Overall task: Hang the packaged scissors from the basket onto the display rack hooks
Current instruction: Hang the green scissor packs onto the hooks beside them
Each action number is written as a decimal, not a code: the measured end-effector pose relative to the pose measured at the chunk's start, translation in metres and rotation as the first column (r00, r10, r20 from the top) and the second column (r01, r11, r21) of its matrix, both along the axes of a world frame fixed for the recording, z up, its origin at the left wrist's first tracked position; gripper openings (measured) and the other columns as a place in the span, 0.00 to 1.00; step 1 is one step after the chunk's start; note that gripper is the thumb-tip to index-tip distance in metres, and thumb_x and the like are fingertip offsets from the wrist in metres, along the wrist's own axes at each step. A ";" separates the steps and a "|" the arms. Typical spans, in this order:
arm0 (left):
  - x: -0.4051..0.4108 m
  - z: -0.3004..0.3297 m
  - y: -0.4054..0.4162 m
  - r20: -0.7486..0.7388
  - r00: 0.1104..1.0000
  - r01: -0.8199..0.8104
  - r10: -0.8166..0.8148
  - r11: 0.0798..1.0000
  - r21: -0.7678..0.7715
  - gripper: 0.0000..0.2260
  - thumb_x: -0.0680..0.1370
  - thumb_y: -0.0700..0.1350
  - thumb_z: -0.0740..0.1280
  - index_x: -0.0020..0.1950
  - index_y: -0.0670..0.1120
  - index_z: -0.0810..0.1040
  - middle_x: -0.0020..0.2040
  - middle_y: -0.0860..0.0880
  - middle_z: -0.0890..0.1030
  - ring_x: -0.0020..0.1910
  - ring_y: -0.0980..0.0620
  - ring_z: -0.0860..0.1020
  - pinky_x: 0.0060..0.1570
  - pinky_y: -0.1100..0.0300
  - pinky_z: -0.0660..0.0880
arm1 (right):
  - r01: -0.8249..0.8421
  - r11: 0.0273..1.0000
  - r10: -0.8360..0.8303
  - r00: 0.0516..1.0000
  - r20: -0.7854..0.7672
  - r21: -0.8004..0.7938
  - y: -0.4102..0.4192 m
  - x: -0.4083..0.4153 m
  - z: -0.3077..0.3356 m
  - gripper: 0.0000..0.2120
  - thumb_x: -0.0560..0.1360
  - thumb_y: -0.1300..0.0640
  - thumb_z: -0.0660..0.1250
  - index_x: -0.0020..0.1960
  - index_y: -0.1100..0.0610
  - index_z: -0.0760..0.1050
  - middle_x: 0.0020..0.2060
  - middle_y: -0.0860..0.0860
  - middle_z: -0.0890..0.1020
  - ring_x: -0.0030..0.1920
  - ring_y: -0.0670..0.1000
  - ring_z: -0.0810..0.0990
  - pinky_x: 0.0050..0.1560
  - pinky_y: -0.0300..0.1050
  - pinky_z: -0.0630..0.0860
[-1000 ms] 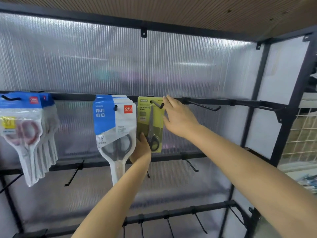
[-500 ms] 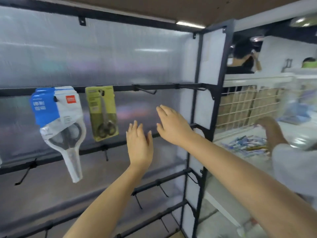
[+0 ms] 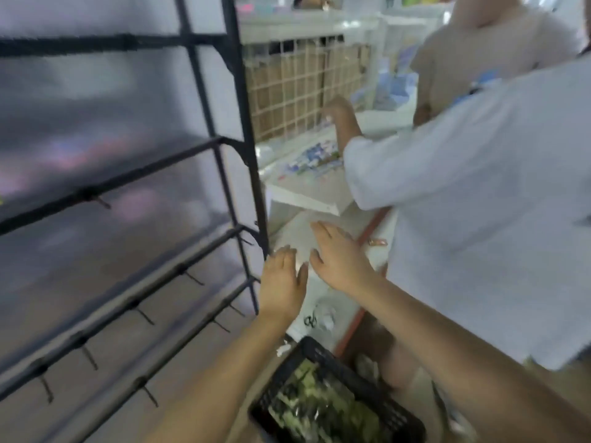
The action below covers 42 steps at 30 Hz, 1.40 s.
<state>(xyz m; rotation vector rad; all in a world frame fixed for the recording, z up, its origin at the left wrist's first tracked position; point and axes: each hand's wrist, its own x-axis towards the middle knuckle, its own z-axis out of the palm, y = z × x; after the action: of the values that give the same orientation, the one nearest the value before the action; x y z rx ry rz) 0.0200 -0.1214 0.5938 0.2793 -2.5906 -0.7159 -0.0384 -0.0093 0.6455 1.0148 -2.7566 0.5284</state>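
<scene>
Both hands hover in mid-air with nothing in them, fingers straight. My left hand (image 3: 283, 284) is beside the black display rack's right post (image 3: 252, 174); my right hand (image 3: 340, 259) is just to its right. Below them sits a black plastic basket (image 3: 358, 375) holding several green packaged scissors (image 3: 319, 401). The rack's lower bars carry bare hooks (image 3: 144, 314). The scissors hung earlier are out of view. The picture is blurred by motion.
A person in a white shirt (image 3: 473, 203) stands close on the right, reaching onto a white shelf (image 3: 303, 193) with small packets. A wire grid panel (image 3: 297, 91) stands behind it. A white surface with an orange edge (image 3: 361, 298) lies under my hands.
Both hands let go of the green scissors pack, which stayed on its hook, and drew back. My view swung right and down, bringing the basket into sight.
</scene>
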 end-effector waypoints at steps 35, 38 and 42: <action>0.009 -0.646 0.080 0.772 0.548 0.443 -0.322 0.894 0.058 0.19 0.80 0.52 0.60 0.64 0.40 0.70 0.60 0.44 0.72 0.61 0.46 0.68 0.58 0.55 0.68 | 0.617 0.714 -0.625 0.349 0.698 0.331 0.124 0.079 -0.698 0.19 0.80 0.56 0.59 0.69 0.61 0.65 0.65 0.57 0.69 0.62 0.57 0.71 0.53 0.45 0.69; -0.018 -0.677 0.087 0.818 0.528 0.441 -0.228 0.897 -0.035 0.26 0.79 0.59 0.58 0.66 0.40 0.66 0.63 0.44 0.68 0.64 0.46 0.65 0.61 0.54 0.66 | 0.642 0.688 -0.640 0.320 0.698 0.337 0.120 0.054 -0.740 0.20 0.79 0.54 0.59 0.67 0.63 0.65 0.61 0.60 0.70 0.60 0.61 0.71 0.52 0.47 0.69; -0.038 -0.707 0.095 0.851 0.508 0.388 -0.132 0.918 -0.089 0.30 0.76 0.63 0.60 0.67 0.41 0.64 0.65 0.44 0.67 0.65 0.45 0.64 0.61 0.53 0.65 | 0.717 0.604 -0.646 0.183 0.741 0.349 0.121 0.032 -0.787 0.25 0.77 0.47 0.62 0.67 0.61 0.62 0.64 0.61 0.67 0.63 0.63 0.69 0.56 0.52 0.69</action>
<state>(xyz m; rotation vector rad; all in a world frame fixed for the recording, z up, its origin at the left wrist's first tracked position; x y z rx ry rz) -0.0175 -0.0262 -0.1134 0.1443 -3.6937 -0.3123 -0.0064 0.1114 -0.1410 -0.8907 -3.4036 1.1215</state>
